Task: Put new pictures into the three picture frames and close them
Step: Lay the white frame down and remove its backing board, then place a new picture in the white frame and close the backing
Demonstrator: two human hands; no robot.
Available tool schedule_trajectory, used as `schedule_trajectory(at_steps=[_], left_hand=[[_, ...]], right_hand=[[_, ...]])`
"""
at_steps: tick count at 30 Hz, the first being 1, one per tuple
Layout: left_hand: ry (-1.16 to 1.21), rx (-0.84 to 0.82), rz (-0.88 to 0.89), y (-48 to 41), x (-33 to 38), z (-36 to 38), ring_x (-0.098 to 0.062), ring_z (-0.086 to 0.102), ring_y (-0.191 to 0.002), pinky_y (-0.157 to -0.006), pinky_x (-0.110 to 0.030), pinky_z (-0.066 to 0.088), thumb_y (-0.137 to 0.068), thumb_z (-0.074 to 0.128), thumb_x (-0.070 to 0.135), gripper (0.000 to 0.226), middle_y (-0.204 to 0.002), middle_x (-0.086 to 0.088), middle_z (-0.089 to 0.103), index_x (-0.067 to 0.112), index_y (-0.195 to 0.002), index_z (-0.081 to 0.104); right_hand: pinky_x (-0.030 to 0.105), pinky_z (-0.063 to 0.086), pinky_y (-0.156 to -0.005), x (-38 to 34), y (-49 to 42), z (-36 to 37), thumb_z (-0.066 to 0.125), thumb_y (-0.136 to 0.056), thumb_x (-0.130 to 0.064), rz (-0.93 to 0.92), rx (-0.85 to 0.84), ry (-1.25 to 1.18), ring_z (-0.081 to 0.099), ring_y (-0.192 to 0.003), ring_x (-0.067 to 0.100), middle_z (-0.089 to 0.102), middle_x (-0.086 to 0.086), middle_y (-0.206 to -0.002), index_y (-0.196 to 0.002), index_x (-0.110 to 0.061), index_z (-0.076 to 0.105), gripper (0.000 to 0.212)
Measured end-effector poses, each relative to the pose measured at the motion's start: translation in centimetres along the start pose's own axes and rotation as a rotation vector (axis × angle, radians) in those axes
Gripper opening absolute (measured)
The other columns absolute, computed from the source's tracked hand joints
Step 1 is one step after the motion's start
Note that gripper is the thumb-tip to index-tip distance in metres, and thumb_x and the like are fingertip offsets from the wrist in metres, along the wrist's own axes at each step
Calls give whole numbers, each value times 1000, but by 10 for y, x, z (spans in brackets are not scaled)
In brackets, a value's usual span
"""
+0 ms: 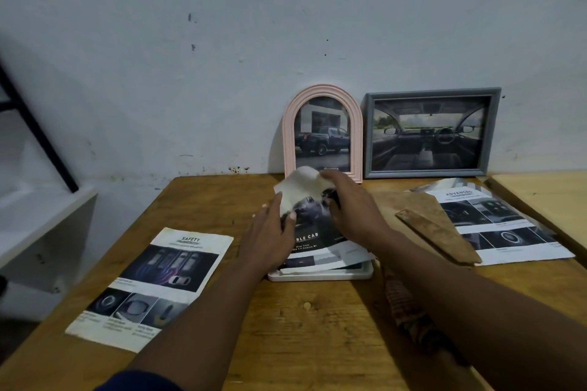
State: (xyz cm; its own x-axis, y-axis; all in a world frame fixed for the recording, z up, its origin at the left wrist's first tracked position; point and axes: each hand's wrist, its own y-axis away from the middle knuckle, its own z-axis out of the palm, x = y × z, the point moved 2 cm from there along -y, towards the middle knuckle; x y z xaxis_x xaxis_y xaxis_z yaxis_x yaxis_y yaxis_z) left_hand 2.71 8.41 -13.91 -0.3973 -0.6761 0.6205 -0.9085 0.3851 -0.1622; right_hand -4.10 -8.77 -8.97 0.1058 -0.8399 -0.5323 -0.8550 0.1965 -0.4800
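Head view: a white frame [320, 275] lies flat on the wooden table [286, 327], its inside hidden under a car brochure sheet [309, 233] whose top is folded back. The left hand [273, 232] pinches the sheet's left edge, and the right hand [352, 209] grips the fold with curled fingers. Behind the white frame stand 2 filled frames: a pink arched frame [322, 95] holding a truck photo and a grey frame [430, 93] holding a dashboard photo.
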Motion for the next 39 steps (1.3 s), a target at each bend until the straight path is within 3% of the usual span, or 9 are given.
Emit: schedule_trajectory(at_steps=[6, 9, 16, 23, 26, 30, 34, 37, 39], left_hand=[[322, 95, 82, -14, 41, -5, -26, 49, -136, -102, -54, 50, -95, 67, 41, 72, -155, 2, 46, 49, -152, 23], [355, 123, 171, -22, 83, 8, -18, 56, -124, -96, -39, 56, -92, 74, 30, 63, -142, 4, 52, 35, -147, 45], [324, -17, 375, -33, 202, 81, -15, 57, -119, -97, -30, 50, -90, 77, 26, 57, -134, 1, 58, 16, -143, 57], [137, -205, 368, -30, 242, 159, -23, 47, -130, -104, -45, 46, -90, 71, 40, 58, -142, -2, 50, 23, -143, 54], [-166, -258, 440, -39, 242, 182, -30, 49, -122, -95, -45, 48, -88, 67, 53, 46, -127, -7, 55, 21, -120, 64], [-333, -333, 459, -46, 237, 196, -32, 41, -131, -104, -46, 42, -91, 58, 57, 49, -137, -11, 50, 18, -120, 65], [-342, -335, 489, -47, 239, 194, -32, 44, -135, -106, -45, 40, -92, 58, 56, 50, -146, -9, 51, 18, -122, 68], [-330, -340, 484, -43, 241, 190, -29, 56, -112, -91, -42, 45, -94, 59, 53, 42, -116, -6, 62, 17, -115, 66], [-307, -354, 479, -42, 241, 186, -31, 51, -125, -102, -44, 41, -97, 57, 51, 48, -130, -9, 60, 15, -129, 61]], right_hand=[[19, 54, -79, -1, -15, -54, 65, -91, -4, 102, 110, -261, 51, -110, 7, 50, -2, -138, -139, -31, 46, 58], [9, 46, -59, 22, -12, -100, 66, -90, -5, 150, 128, -202, 54, -101, 5, 48, -2, -138, -140, -27, 47, 57], [24, 46, -95, 115, 17, -205, 70, -85, -1, 166, 134, 221, 56, -118, 20, 49, 5, -143, -108, -15, 65, 27], [37, 49, -97, 192, 32, -242, 71, -84, -6, 309, -31, 422, 55, -118, 26, 51, 6, -140, -107, -14, 70, 24], [38, 46, -96, 220, 38, -225, 70, -86, -12, 380, -92, 447, 55, -117, 26, 55, 5, -138, -109, -18, 68, 24], [55, 20, -111, 244, 54, -190, 61, -92, -39, 474, -236, 627, 22, -146, 30, 40, -2, -154, -120, -33, 62, 28], [50, 35, -105, 244, 66, -167, 45, -100, -31, 454, -185, 470, 49, -123, 22, 59, 2, -132, -124, -28, 55, 26], [50, 32, -106, 241, 69, -164, 41, -101, -30, 473, -183, 482, 46, -126, 22, 57, 2, -134, -129, -26, 53, 31], [53, 25, -111, 236, 68, -166, 43, -101, -29, 499, -204, 502, 37, -138, 23, 52, 2, -142, -133, -26, 51, 33]])
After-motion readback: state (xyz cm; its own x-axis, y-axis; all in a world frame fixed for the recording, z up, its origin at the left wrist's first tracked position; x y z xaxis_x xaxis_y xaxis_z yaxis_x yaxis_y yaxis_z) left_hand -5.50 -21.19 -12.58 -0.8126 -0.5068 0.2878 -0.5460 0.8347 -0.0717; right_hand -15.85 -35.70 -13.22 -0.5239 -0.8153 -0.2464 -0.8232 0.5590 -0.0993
